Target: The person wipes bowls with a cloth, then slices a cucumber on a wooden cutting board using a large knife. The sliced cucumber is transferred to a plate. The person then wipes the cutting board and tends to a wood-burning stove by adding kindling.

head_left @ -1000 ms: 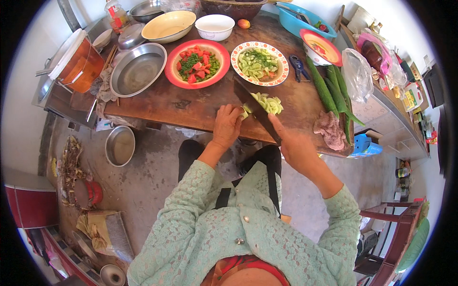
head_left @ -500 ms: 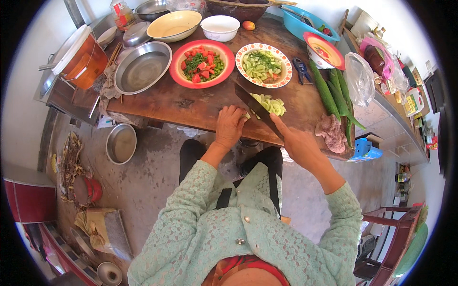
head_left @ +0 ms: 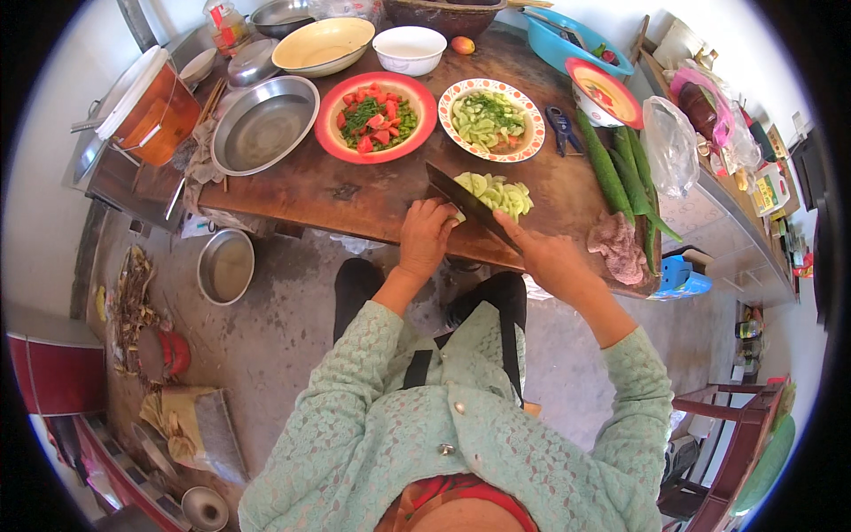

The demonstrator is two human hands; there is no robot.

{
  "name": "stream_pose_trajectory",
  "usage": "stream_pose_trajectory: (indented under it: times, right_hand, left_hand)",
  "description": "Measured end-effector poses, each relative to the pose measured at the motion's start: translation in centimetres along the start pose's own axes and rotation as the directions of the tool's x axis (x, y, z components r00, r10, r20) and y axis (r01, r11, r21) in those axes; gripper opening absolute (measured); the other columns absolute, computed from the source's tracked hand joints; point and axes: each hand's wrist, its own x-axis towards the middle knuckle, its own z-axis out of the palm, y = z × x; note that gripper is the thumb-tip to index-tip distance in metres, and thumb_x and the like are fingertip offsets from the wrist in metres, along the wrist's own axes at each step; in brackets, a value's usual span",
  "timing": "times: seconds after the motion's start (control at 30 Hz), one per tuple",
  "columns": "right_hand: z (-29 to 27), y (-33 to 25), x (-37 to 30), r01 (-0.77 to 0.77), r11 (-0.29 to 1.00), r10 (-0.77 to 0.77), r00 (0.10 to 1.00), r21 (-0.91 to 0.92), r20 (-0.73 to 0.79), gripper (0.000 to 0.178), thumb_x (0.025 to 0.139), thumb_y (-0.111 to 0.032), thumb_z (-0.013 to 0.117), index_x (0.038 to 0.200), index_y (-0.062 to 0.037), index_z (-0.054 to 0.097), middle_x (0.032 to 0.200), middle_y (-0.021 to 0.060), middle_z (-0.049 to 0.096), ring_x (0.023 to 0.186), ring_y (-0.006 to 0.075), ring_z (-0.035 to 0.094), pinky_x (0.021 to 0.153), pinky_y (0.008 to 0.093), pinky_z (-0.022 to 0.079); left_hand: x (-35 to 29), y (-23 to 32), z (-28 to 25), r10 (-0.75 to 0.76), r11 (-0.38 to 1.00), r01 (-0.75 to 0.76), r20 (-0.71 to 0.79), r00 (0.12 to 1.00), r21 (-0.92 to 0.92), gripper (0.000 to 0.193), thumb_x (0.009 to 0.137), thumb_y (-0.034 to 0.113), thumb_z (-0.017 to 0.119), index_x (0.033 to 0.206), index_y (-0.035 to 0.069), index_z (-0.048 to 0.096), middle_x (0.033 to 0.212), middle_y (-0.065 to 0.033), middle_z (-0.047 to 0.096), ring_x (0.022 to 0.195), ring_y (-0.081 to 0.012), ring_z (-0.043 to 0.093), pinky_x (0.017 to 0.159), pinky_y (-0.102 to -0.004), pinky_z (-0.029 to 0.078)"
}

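One curled left hand [head_left: 425,229] pins a pale green piece [head_left: 458,216] on the counter [head_left: 372,199], left of the knife [head_left: 470,204] the right hand [head_left: 551,260] grips; slices [head_left: 498,192] lie across it. Even cuts call for tucked left fingers [head_left: 436,209] and a steady, upright knife.

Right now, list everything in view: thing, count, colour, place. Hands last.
table: 1, brown, centre
knife: 1, dark, near side of table
sliced vegetable: one pile, pale green, right of knife
red-rimmed dish: 1, red, mid-table
patterned plate: 1, white-orange, right of dish
metal basins: 2+, silver, table left, floor left
cream basin: 1, cream, table's far side
white bowl: 1, white, beside cream basin
fruit: 1, red-yellow, right of white bowl
blue basin: 1, blue, table's far right
long vegetables: 3+, green, table right
cloth: 1, pinkish, near right corner
bucket: 1, orange, upper left
counter clutter: uncountable, mixed, far right
left hand: 1, bare, on pale green piece
right hand: 1, bare, gripping knife
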Motion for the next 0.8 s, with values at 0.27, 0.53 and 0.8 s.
stream_pose_trajectory:
  times: [0.27,0.53,0.8]
  right_hand:
    - [-1.3,-1.5,-1.2,0.04,0.999,-0.04,0.998,-0.005,-0.047,0.084,0.081,-0.001,0.057,0.153,-0.0231,0.02,0.08,0.013,0.064,0.069,0.0346,0.064,0.06,0.0481,0.049]
    - [0.5,-1.3,0.2,0.06,0.998,-0.06,0.997,-0.003,-0.055,0.083,0.08,-0.001,0.059,0.152,-0.0202,0.023,0.078,0.0159,0.065,0.066,0.0352,0.063,0.056,0.0485,0.047]
    - [0.4,-2.0,1.9,0.004,0.997,-0.002,1.0,0.081,-0.021,0.084,0.081,-0.002,0.056,0.153,-0.0235,0.019,0.083,0.017,0.066,0.072,0.0381,0.065,0.06,0.0492,0.05]
  left_hand:
    - [-0.2,0.1,-0.3,-0.007,1.0,0.007,-0.021,1.0,-0.003,0.021,0.074,0.003,0.069,0.093,0.008,0.062,0.094,-0.0079,0.058,0.089,-0.0309,0.054,0.076,-0.04,0.047]
    - [0.1,0.1,-0.3,0.006,1.0,-0.006,-0.016,1.0,0.016,0.021,0.074,0.002,0.067,0.093,0.009,0.061,0.091,-0.0062,0.058,0.088,-0.0304,0.054,0.076,-0.0402,0.045]
    - [-0.1,-0.1,-0.3,0.011,0.999,-0.009,-0.029,1.0,0.046,0.02,0.076,0.004,0.066,0.094,0.009,0.063,0.094,-0.0061,0.058,0.089,-0.0297,0.053,0.078,-0.0401,0.043]
